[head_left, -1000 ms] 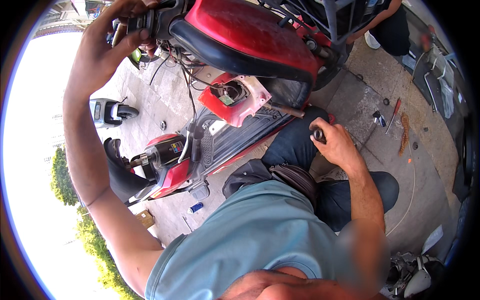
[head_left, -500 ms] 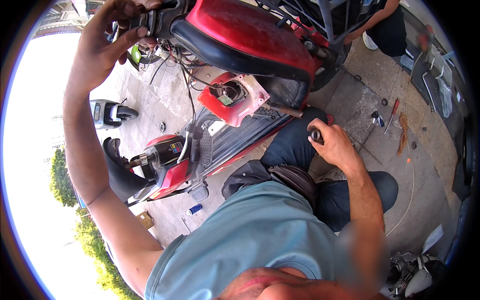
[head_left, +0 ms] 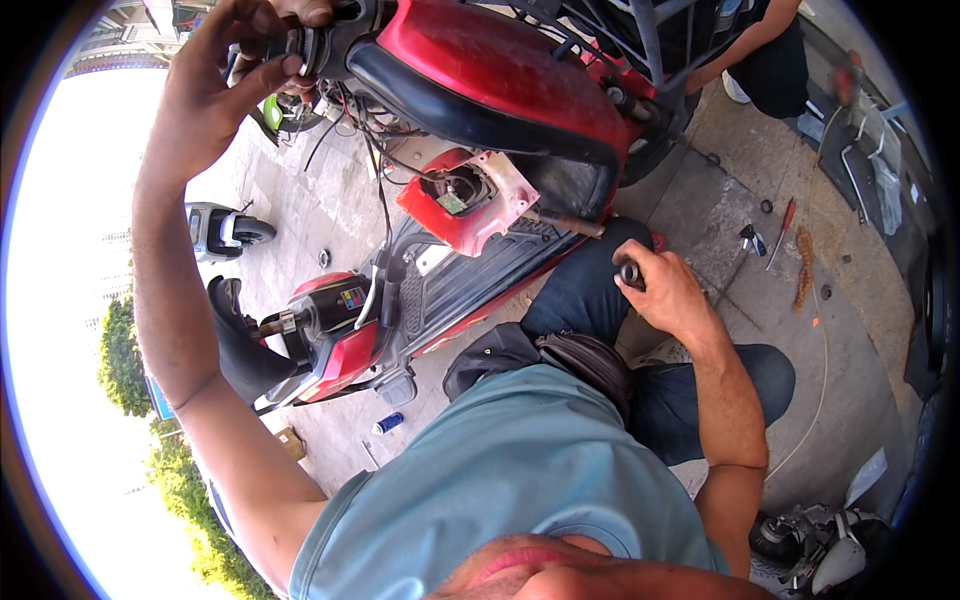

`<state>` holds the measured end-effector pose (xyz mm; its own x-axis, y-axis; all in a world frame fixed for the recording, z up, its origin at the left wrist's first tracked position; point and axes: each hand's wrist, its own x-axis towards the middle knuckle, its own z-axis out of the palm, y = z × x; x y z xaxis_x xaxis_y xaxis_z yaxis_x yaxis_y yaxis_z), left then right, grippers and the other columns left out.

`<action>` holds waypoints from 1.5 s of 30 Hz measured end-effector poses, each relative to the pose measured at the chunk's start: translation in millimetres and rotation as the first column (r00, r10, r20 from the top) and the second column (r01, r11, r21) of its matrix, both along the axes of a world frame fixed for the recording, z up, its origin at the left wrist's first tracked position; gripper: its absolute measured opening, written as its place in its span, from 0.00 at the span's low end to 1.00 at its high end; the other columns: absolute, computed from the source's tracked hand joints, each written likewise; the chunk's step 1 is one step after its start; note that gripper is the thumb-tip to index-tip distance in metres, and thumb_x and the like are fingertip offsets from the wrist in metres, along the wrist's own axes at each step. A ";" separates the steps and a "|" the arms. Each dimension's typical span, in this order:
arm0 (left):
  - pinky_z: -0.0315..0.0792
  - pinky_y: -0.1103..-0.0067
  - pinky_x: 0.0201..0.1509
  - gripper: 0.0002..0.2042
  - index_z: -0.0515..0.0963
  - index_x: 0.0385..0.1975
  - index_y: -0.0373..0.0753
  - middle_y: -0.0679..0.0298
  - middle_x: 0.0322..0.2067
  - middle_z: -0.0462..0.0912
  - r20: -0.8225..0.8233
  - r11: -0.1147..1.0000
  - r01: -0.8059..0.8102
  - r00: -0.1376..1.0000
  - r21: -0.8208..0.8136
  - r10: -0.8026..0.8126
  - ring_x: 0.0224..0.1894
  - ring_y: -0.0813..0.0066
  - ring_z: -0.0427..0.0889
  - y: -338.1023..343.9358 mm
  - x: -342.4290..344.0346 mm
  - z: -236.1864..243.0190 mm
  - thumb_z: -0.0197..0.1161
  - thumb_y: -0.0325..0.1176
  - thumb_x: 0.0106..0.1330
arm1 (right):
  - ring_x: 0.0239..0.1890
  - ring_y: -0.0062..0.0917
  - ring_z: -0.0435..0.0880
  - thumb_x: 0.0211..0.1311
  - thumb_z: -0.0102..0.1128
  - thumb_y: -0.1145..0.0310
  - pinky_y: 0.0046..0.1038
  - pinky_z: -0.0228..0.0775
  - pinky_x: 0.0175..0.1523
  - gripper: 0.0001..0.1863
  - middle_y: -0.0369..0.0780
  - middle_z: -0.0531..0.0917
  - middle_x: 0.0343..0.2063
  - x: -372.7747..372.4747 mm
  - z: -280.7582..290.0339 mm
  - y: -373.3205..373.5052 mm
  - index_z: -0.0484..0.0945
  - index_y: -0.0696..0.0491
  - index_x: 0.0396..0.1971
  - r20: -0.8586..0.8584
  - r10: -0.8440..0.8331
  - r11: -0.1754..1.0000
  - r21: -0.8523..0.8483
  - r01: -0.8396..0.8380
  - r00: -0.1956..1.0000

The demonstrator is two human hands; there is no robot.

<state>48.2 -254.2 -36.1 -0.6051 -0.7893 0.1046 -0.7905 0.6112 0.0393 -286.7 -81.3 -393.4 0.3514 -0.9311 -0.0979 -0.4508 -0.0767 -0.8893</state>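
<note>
At the upper left, my raised left hand (head_left: 205,105) is closed, its thumb and fingers around a metal ring (head_left: 309,50) on the dark steering column of a red scooter (head_left: 475,60). Part of its grip is cut off by the frame's top edge. Below that hand, loose wires (head_left: 375,165) hang from the front end. A red plastic cover (head_left: 445,222) with an opening dangles among them. My right hand (head_left: 675,295) is by my bent knee, closed around a short dark metal tube (head_left: 630,274) with a hollow round end.
Another person's arm (head_left: 745,48) reaches in behind a black metal rack (head_left: 655,35). On the ground at right lie a red-handled screwdriver (head_left: 786,225), keys (head_left: 753,240) and a brown strip (head_left: 804,270). A blue spray can (head_left: 388,423) lies left of me; a grey scooter (head_left: 212,230) stands beyond.
My left hand stays on the ring and has shifted very slightly to the right in view. My right hand keeps its hold on the tube, nearly still.
</note>
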 end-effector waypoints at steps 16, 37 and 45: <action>0.70 0.76 0.55 0.17 0.72 0.51 0.36 0.64 0.44 0.79 -0.040 0.999 0.042 0.998 0.008 -0.042 0.48 0.74 0.75 -2.8 1.4 -2.9 0.70 0.25 0.68 | 0.37 0.51 0.87 0.58 0.68 0.74 0.49 0.75 0.41 0.13 0.50 0.85 0.26 0.6 -0.8 0.8 0.75 0.52 0.42 -0.015 -0.010 0.999 -0.043 0.009 1.000; 0.70 0.75 0.53 0.17 0.73 0.52 0.37 0.65 0.43 0.82 -0.042 0.999 -0.009 0.999 0.044 0.010 0.45 0.75 0.75 0.0 1.4 -1.5 0.70 0.26 0.68 | 0.35 0.52 0.86 0.60 0.64 0.75 0.50 0.75 0.40 0.11 0.51 0.84 0.25 2.0 -0.3 1.4 0.75 0.53 0.41 -0.005 -0.014 0.998 -0.068 0.014 1.000; 0.69 0.76 0.53 0.18 0.73 0.53 0.37 0.67 0.43 0.80 -0.015 1.000 0.026 1.000 0.000 -0.026 0.45 0.75 0.73 -1.0 1.9 -0.5 0.71 0.26 0.68 | 0.36 0.52 0.87 0.59 0.65 0.75 0.50 0.75 0.40 0.11 0.50 0.85 0.25 1.3 -1.1 2.0 0.75 0.53 0.41 0.004 -0.011 0.997 -0.077 0.011 1.000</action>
